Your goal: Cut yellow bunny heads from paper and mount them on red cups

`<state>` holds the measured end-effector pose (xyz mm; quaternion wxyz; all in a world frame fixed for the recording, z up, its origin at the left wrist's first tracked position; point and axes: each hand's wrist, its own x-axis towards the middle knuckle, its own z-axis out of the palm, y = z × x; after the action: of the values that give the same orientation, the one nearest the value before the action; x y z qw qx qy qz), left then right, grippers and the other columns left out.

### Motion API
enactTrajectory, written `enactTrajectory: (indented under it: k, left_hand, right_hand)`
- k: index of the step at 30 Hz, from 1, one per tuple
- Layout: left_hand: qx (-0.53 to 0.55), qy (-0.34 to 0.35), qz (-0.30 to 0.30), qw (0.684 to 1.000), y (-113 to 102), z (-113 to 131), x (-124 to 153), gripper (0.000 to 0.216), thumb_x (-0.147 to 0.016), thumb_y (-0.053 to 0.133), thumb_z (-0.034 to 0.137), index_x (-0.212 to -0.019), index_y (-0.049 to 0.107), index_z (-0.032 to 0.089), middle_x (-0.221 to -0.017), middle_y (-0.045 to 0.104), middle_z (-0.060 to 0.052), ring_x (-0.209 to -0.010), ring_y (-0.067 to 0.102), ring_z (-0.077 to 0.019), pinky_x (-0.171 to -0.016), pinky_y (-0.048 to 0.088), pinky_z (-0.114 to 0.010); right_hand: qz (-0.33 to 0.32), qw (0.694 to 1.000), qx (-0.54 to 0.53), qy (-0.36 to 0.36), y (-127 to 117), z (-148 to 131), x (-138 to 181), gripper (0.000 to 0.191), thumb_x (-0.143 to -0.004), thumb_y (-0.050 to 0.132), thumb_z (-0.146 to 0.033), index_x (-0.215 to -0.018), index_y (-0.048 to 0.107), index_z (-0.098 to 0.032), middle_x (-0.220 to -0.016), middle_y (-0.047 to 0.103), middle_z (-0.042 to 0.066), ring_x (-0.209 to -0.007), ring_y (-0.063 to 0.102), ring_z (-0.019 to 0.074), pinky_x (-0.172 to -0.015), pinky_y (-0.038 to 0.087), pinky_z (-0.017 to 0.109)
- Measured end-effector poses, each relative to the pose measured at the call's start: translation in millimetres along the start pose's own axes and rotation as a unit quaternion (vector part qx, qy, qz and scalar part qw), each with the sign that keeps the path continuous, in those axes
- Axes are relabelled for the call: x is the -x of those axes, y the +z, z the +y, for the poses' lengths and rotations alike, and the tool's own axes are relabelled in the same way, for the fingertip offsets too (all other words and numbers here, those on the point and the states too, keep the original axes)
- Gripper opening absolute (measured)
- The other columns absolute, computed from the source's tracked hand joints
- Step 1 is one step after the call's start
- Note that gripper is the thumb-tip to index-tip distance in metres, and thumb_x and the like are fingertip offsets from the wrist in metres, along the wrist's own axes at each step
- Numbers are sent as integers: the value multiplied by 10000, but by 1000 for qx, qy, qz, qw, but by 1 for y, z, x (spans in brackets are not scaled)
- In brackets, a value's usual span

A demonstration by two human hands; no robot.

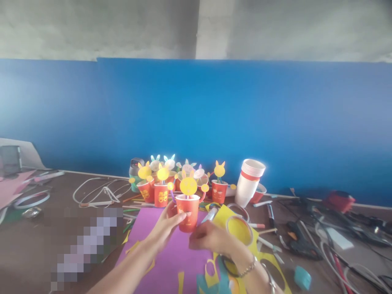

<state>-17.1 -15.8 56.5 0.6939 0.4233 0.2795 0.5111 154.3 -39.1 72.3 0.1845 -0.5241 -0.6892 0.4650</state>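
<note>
My left hand (175, 218) wraps around a red paper cup (188, 216) with a white rim, held upright above a purple sheet (147, 228). Out of the cup rises a yellow paper rabbit head (188, 186) with a drawn face. Two round yellow paper paws stand at its sides on bent, coloured stems. Low beside the cup's right side is my right hand (208, 237), its fingers curled together. Whether anything sits between those fingers is hidden. Behind the cup stand several similar red cups (161, 195) with paper rabbits.
A tall stack of white paper cups (246, 188) stands at the back right. Yellow paper with cut holes (223, 216), a tape roll (239, 230) and teal scraps lie right of the purple sheet. Farther right are a black glue gun (301, 241) and tangled cables. A blue partition (196, 110) closes the back.
</note>
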Motion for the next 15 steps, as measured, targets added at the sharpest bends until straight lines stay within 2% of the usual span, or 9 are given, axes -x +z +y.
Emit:
enactTrajectory:
  k: [3,6,11,15]
  left_hand:
    - [-4,7,0,1000,-2,-1,-1,517,-658,785,300,-1143,627,214,-1174,658,-100,-1074,596,-275,-848,485,-332]
    - [-19,0,7,1000,-3,-3,-1,489,-666,776,317,-1117,637,188,-1136,668,-108,-1026,607,-269,-815,485,-324]
    - [-57,11,-27,998,-1,-3,0,483,-644,794,335,-1074,647,171,-1018,694,-99,-924,610,-245,-811,459,-332]
    - [-70,27,-6,997,2,0,2,450,-632,793,354,-1021,664,167,-1000,695,-100,-902,606,-252,-798,451,-346]
  right_hand:
    - [18,994,-102,26,8,3,-6,206,-665,653,-246,-499,563,-164,-452,359,-78,-463,275,64,-459,220,223]
    - [33,990,-133,45,10,5,-11,195,-661,663,-237,-517,557,-158,-461,388,-77,-462,303,61,-468,234,219]
    - [24,994,-81,75,12,7,-12,128,-650,638,-188,-534,599,-152,-470,474,-59,-451,403,64,-473,313,196]
    - [-8,995,-54,80,13,9,-9,153,-649,619,-200,-502,610,-159,-458,528,-42,-409,452,66,-433,328,183]
